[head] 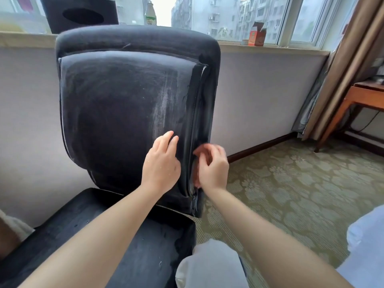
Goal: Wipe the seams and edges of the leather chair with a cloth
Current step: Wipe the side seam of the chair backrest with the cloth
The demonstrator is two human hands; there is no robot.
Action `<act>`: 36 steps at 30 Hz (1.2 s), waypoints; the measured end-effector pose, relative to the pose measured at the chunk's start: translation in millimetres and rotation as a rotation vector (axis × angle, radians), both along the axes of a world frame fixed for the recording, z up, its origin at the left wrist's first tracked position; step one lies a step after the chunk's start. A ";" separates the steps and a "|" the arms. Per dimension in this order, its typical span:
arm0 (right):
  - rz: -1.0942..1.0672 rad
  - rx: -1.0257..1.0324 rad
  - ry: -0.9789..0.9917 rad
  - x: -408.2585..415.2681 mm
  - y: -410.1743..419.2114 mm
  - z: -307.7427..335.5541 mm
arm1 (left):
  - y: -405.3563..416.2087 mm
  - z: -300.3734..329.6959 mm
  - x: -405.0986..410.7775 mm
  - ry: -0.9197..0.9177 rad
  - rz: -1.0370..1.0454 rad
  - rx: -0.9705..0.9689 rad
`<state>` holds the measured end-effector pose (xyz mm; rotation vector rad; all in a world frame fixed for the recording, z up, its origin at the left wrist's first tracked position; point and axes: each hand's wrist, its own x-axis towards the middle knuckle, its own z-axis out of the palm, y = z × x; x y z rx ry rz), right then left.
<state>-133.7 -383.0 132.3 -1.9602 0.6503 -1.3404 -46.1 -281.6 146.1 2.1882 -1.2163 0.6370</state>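
One black leather chair point(128, 104) stands against the pale wall below the window sill, and two bare hands work at the lower right side of its backrest. The left hand point(161, 165) lies flat on the backrest cushion, its fingers straight and slightly spread, pressing the leather and gripping nothing; the fingertips point up toward a dusty, streaked patch of the cushion just above them. The right hand point(212, 166) is just to the right of those fingers, at the vertical side seam point(192, 129) where the cushion meets the chair's outer edge. Its fingers are curled in toward the seam and blurred, and something pinkish shows between them and the leather, too smeared to make out, so I cannot tell whether they pinch a cloth or only the seam itself. No cloth can be made out with certainty anywhere near either hand.

Below both wrists lies the chair's one seat cushion point(87, 235), dark and flecked with dust. Well above the fingertips, on the sill, stand one black box with an oval opening point(79, 14), one bottle with a green label point(150, 13) and one orange carton point(257, 34). Far to the right of the right hand's fingers hang brown curtains point(351, 65), and beside them stands one wooden table point(357, 100) on the patterned green carpet point(291, 183). The person's two knees, clad in pale cloth, show near the bottom edge.
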 end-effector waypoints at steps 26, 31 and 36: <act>0.021 -0.297 0.112 13.1 -30.3 -25.1 | -5.6 -12.1 9.9 0.208 -0.036 0.101; -0.041 -0.288 -0.122 24.7 -33.5 42.1 | -14.6 -6.8 0.6 0.188 0.018 -0.071; -0.048 -0.411 -0.074 35.9 -38.3 25.5 | -24.1 0.2 11.5 0.338 0.118 0.028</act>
